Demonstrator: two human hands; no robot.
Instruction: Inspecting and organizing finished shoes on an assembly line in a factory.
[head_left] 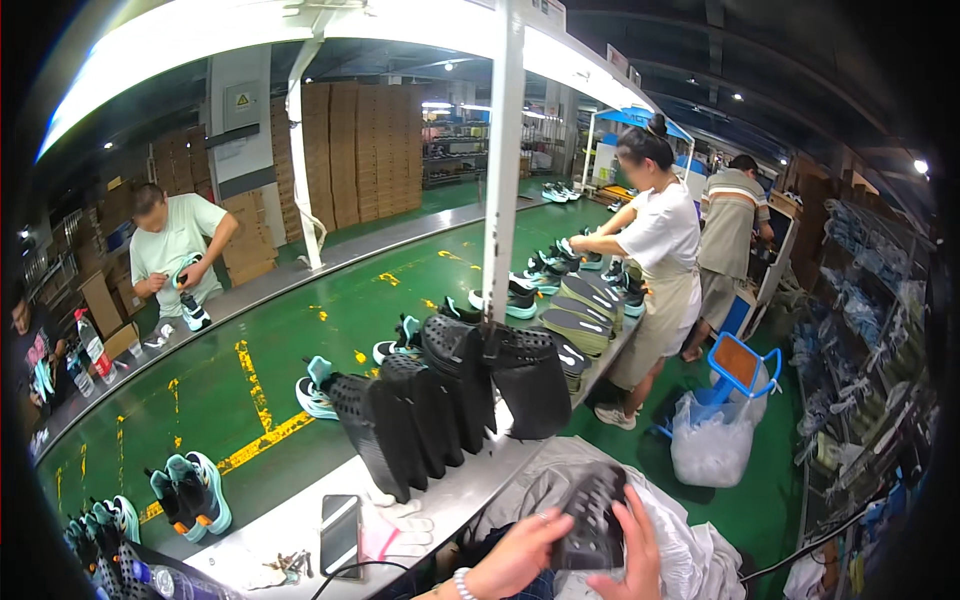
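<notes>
Low in the head view, over my lap, is a black insole-shaped piece dotted with small holes (590,515), tilted between my hands. My left hand (525,550), with a beaded bracelet at the wrist, grips its left edge. Along its right edge lie the fingers of my right hand (637,540), thumb toward the bottom. Several stacks of similar black perforated pieces (385,430) stand on the white bench edge (285,510) just ahead of my hands. A phone-like dark device (340,535) and a pair of white gloves (408,535) lie left of them.
Beyond runs a green conveyor belt (330,330) bearing sneakers (190,495). A white post (502,170) rises by the stacks. Dark-olive insoles (583,312) are piled beside a person in an apron (660,220). At right are a blue stool (742,365), a plastic-bagged bin (710,440) and racks (870,330).
</notes>
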